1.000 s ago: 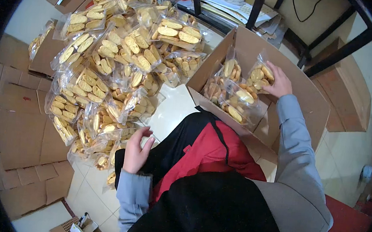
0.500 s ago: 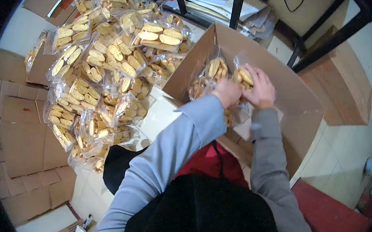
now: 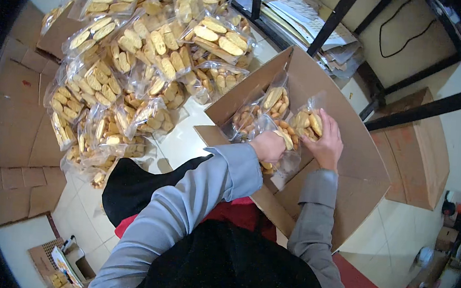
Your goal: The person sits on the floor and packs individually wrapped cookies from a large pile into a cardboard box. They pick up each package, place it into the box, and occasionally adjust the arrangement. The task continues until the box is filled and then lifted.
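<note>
Both my hands are inside an open cardboard box (image 3: 357,166) in front of me. My left hand (image 3: 268,146) is closed in a fist at a clear plastic bag of oblong golden rusks (image 3: 287,137); its fingertips are partly hidden. With fingers on one side and thumb below, my right hand (image 3: 326,142) grips another bag of rusks (image 3: 307,123). Behind the left hand, more bagged rusks (image 3: 276,100) stand upright against the box's far left wall. Part of the box bottom shows bare beside my right wrist.
A large heap of bagged rusks (image 3: 156,47) lies on the tiled floor to the left. Black metal framing (image 3: 425,113) and stacked papers (image 3: 307,19) are beyond the box. Another carton (image 3: 413,152) stands at the right, and flattened cardboard (image 3: 13,119) lines the left side.
My hands have drawn apart; the left one has shifted left and down from beside the right. The right still holds its bag. The whole view has also tilted.
</note>
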Action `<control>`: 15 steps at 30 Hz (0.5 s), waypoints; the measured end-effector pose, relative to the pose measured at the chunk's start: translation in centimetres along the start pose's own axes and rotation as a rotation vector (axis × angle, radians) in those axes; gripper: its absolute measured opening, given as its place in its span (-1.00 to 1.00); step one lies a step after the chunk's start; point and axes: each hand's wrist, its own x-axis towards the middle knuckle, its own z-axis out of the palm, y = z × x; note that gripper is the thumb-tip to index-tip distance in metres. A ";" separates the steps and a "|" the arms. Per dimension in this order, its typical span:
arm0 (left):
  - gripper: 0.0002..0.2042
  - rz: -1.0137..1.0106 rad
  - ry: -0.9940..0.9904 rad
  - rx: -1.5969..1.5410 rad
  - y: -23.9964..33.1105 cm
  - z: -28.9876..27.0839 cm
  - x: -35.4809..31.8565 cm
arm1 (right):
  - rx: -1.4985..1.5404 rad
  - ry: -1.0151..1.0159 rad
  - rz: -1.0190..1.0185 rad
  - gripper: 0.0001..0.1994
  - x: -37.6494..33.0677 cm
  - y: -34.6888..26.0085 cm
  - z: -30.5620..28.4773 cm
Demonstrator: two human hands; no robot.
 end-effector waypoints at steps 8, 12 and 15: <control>-0.76 -0.044 0.176 0.233 0.3 0.0 -0.5 | 0.010 -0.055 0.025 -0.16 -0.1 -0.9 -0.7; -0.83 0.098 0.217 0.320 -0.7 1.9 0.5 | -0.007 -0.067 0.044 -0.15 0.0 -2.2 -1.0; -0.88 0.128 0.280 0.279 -1.1 1.8 0.0 | -0.051 -0.091 0.045 -0.15 0.1 -2.5 -0.9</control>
